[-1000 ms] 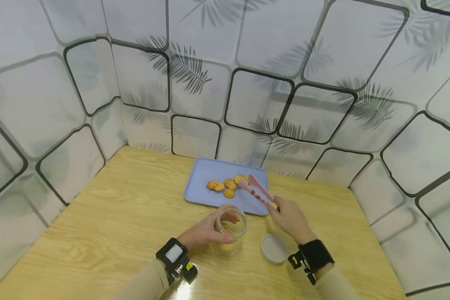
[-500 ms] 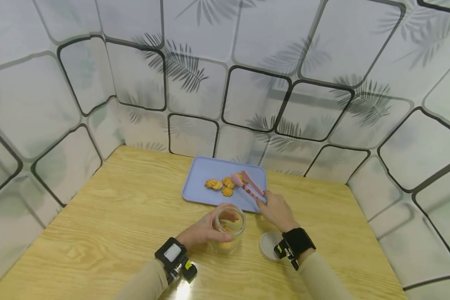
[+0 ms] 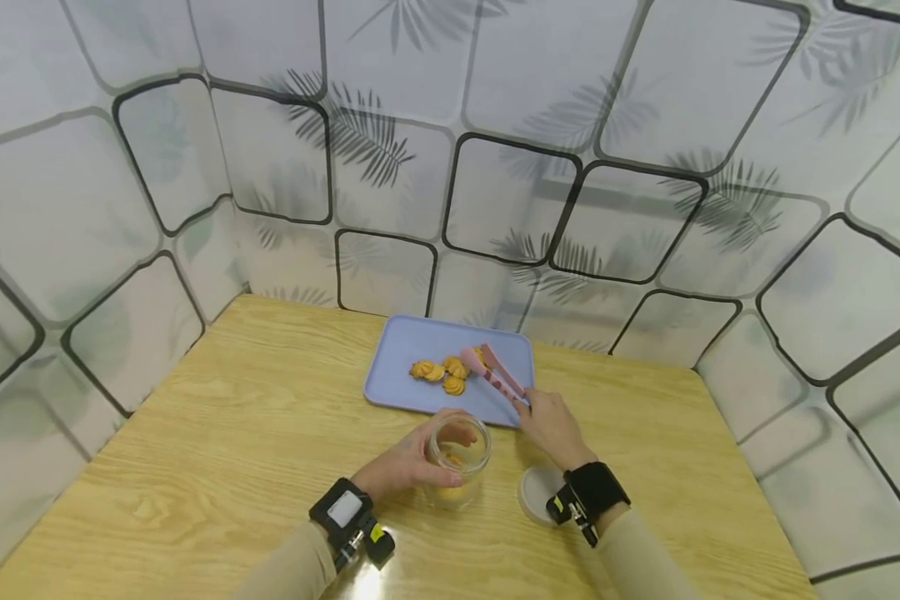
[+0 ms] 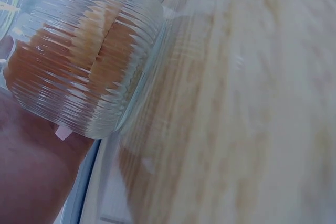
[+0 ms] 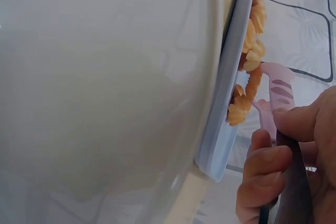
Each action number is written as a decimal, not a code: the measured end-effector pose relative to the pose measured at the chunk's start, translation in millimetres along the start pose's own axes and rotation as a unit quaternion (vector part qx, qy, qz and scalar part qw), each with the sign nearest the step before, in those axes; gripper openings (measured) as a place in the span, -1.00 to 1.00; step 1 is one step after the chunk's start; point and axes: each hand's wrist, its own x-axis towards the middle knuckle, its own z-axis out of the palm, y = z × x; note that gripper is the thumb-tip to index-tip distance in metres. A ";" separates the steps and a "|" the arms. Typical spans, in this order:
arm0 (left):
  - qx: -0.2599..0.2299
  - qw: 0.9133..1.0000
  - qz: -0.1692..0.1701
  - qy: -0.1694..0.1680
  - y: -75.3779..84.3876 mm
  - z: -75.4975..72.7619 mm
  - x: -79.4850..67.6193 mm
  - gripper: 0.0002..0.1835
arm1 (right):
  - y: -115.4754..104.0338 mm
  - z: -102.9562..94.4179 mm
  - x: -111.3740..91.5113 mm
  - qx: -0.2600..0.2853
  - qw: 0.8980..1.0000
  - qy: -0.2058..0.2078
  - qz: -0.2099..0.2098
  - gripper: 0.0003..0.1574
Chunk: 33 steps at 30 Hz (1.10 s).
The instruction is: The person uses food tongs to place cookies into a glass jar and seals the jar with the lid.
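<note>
My left hand (image 3: 416, 461) holds a clear glass jar (image 3: 459, 467) by its side, and cookies (image 4: 100, 45) show through the ribbed glass in the left wrist view. With my right hand (image 3: 553, 429) I grip pink tongs (image 3: 495, 373) by their handles. Their tips are spread around a cookie (image 3: 482, 357) at the right of a group on the blue tray (image 3: 397, 342). Several golden swirl cookies (image 5: 254, 53) lie beside the tong tips in the right wrist view. Whether the tips press on the cookie I cannot tell.
A round pale lid (image 3: 537, 493) lies on the wooden table (image 3: 255, 433), partly under my right wrist; it fills much of the right wrist view. A patterned curtain (image 3: 390, 275) stands behind the table and along both sides.
My right hand has moved left with the tongs, whose tips now reach round the rightmost cookie. My left hand and the jar have stayed in place.
</note>
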 end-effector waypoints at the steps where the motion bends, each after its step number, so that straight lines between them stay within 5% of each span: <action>1: 0.001 1.000 -0.001 0.000 0.0 0.1 0.0 -0.08 | 1.1 -0.6 -1.3 0.000 1.000 0.002 -0.004 -0.70; 10: 0.010 1.000 0.002 -0.003 -1.8 -0.4 1.9 -0.07 | 9.9 -10.2 -20.3 0.004 1.000 0.009 -0.026 -0.80; 18: 0.016 1.000 0.011 0.001 -1.5 -3.0 1.9 -0.10 | 8.6 -16.8 -45.1 0.006 0.997 0.031 -0.072 -0.69; 27: 0.022 1.000 0.012 0.001 -1.9 1.8 2.2 -0.10 | -4.0 -41.0 -95.4 0.036 0.992 0.048 -0.112 -0.62; 33: 0.023 1.000 0.007 0.009 -1.5 0.8 -0.1 -0.11 | -9.0 -56.5 -123.5 0.077 0.980 0.088 -0.161 -0.56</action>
